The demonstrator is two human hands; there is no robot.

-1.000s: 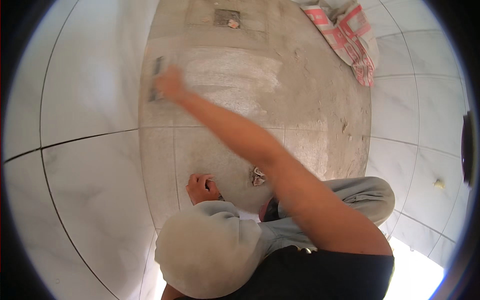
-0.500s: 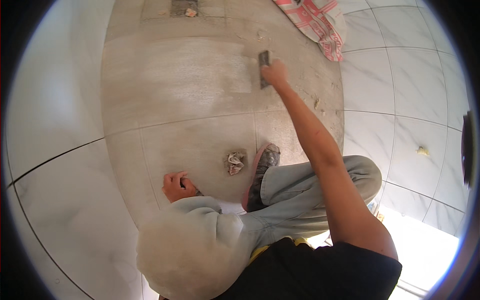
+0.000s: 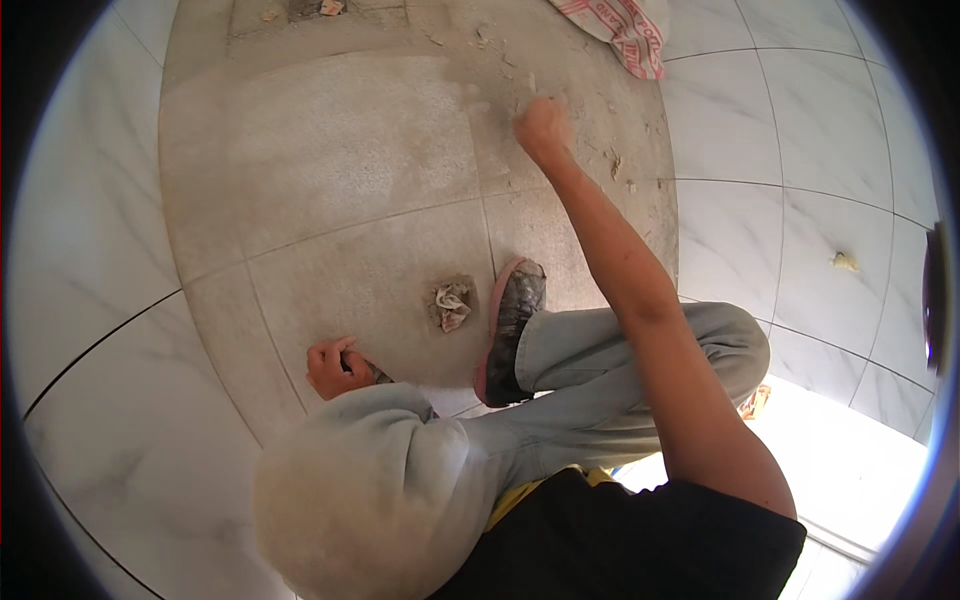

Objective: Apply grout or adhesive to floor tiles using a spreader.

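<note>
Left hand [image 3: 338, 369], to the left of the dark shoe [image 3: 517, 320] and slightly nearer the body: fingers bent in toward the thumb, darkness between; cannot tell whether pinching anything. Just beside it, on the shoe side, a short dark strip [image 3: 379, 373] running toward the grey trouser leg [image 3: 390, 430]; cannot tell what kind. Ahead and left of the shoe, a broad pale floor tile [image 3: 360, 150], dusty, joints tight around it; probably hard, stiff and slick under powder, with no edge to take hold of. Just left of the shoe, not touching, a crumpled pale scrap [image 3: 453, 306] on a dirty square patch; likely light, soft and easily torn, best pinched by a raised fold. Ahead of the shoe, slightly right, the right hand [image 3: 545, 128]: blurred, fingers folded into a fist over dusty floor; cannot tell what, if anything, inside. Ahead and farther right of the shoe, loose flakes [image 3: 616, 163], probably brittle and very light, better scooped from beneath than squeezed. Farther ahead, a red-and-white sack [image 3: 635, 40], likely limp, to grab by a bunched edge. Far right of the shoe, a yellowish lump [image 3: 844, 261] on marbled white tiles [image 3: 830, 120].
</note>
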